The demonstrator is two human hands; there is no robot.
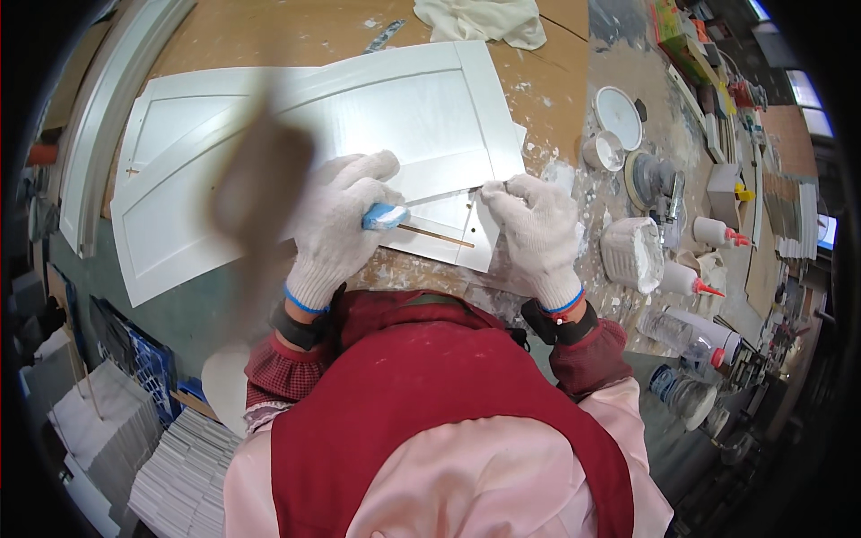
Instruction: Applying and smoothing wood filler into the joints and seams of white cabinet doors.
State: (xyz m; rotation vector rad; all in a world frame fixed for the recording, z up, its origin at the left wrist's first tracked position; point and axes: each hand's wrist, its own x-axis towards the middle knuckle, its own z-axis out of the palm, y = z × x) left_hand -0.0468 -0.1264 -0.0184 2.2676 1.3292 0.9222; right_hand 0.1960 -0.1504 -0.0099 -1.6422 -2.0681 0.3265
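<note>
My left hand [345, 215], in a white knitted glove, grips a small blue piece [386, 215] smeared with white, perhaps a pad or scraper. It is over the near edge of a white panelled board [395, 108]. My right hand [536, 229], gloved alike, is closed at the board's right corner; something small and dark shows at its fingertips, too little to name. Between my hands a white strip [480, 238] has a long brown slot and small dark holes. Another white panel [197, 99] lies partly under the upper board.
A dark blurred shape [265, 179] hangs close to the camera, hiding part of the panels. Right of the work are a white-filled tub [632, 255], a sander [653, 179], a round lid [619, 117] and glue bottles [691, 280]. A cloth [484, 20] lies at the back.
</note>
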